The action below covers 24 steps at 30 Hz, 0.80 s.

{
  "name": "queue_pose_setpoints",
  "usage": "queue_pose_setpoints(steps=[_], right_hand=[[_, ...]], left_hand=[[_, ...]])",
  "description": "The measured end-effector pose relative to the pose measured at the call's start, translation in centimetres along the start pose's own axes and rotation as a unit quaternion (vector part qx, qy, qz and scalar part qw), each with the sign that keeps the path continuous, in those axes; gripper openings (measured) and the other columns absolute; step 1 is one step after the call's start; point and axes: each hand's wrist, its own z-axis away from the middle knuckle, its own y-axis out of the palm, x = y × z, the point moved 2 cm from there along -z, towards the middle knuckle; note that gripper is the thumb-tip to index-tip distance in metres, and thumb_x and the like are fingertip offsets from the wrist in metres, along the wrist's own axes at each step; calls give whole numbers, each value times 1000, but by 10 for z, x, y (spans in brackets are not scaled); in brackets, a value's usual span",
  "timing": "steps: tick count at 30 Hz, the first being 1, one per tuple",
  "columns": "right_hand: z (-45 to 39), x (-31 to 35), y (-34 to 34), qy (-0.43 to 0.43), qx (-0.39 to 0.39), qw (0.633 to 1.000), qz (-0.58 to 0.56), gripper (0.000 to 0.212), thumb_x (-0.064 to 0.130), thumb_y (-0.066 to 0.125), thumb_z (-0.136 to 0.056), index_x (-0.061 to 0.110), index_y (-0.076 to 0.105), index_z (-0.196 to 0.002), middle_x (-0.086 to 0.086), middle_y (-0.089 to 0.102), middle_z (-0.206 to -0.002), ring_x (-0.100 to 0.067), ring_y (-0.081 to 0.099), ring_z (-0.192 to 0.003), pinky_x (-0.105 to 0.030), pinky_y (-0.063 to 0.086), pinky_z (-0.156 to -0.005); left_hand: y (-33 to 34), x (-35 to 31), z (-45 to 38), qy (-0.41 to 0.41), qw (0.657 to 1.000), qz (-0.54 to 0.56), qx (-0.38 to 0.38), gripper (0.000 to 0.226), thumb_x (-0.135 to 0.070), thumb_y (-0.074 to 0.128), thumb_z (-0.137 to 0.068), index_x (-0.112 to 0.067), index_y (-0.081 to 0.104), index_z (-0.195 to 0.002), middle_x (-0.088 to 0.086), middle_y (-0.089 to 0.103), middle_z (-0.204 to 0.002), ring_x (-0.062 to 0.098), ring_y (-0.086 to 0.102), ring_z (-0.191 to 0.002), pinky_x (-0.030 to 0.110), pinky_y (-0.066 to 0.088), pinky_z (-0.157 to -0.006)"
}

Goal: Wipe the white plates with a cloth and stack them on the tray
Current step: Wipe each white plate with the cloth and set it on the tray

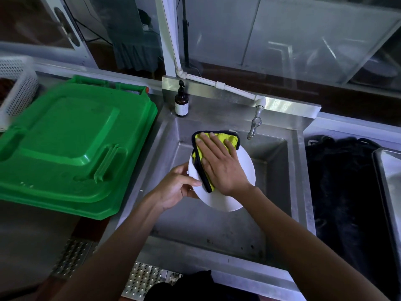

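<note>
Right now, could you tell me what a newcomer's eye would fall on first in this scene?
First the yellow cloth with dark edging, pressed flat by the right hand onto a white plate over the steel sink, at centre. The left hand grips the plate's left edge. Next, the big green plastic lid on the left.

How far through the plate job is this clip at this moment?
Done: nothing that shows; no wiped plates are stacked in view. In hand: the left hand grips one white plate by its edge over the sink, while the right hand presses the yellow cloth flat on it. Left: finish this wipe and put the plate on the tray, only partly in view at right, so any stack there is hidden.
</note>
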Motion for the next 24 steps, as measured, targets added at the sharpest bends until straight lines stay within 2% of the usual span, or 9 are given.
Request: queue_pose_setpoints(steps=[5, 9, 12, 15, 19, 24], right_hand=[[-4, -18, 8, 120, -15, 992, -37, 54, 36, 21, -106, 24, 26, -159, 6, 20, -166, -15, 11, -155, -49, 10, -124], [6, -32, 12, 175, -12, 984, -45, 57, 40, 17, -105, 24, 26, -159, 5, 19, -167, -16, 12, -155, -49, 13, -123], [19, -34, 15, 193, -15, 980, -37, 58, 39, 17, -104, 22, 28, -158, 4, 20, -167, -18, 13, -155, -49, 20, -121], [31, -28, 20, 209, -2, 977, -33, 56, 37, 19, -104, 23, 27, -158, 6, 19, -167, -17, 11, -155, -49, 17, -122], [45, -11, 28, 221, 12, 974, -45, 51, 29, 29, -107, 23, 26, -158, 6, 19, -166, -17, 11, -155, -51, 12, -123], [51, 19, 35, 205, 13, 974, -95, 52, 28, 31, -108, 21, 22, -159, 5, 14, -168, -16, 5, -155, -48, 14, -124]], left_hand=[[5, 8, 1, 29, 998, 19, -43, 52, 2, 65, -66, -18, 74, -113, 18, 71, -114, 35, 70, -96, 44, 59, -69], [4, 10, 2, 50, 996, 34, -71, 53, 1, 67, -64, -22, 74, -112, 16, 69, -119, 36, 70, -99, 46, 59, -71], [5, 10, 3, 56, 994, 52, -81, 52, 3, 66, -64, -21, 75, -109, 13, 70, -116, 34, 70, -97, 43, 59, -66], [6, 10, 3, 58, 991, 69, -101, 52, 4, 64, -62, -16, 73, -109, 12, 71, -111, 33, 70, -94, 43, 60, -62], [5, 9, 0, 55, 990, 71, -109, 55, 3, 66, -64, -13, 70, -116, 13, 73, -110, 31, 70, -92, 44, 60, -64], [1, 13, -1, 47, 990, 65, -114, 50, -4, 69, -73, -13, 69, -122, 17, 73, -111, 33, 71, -94, 47, 60, -69]])
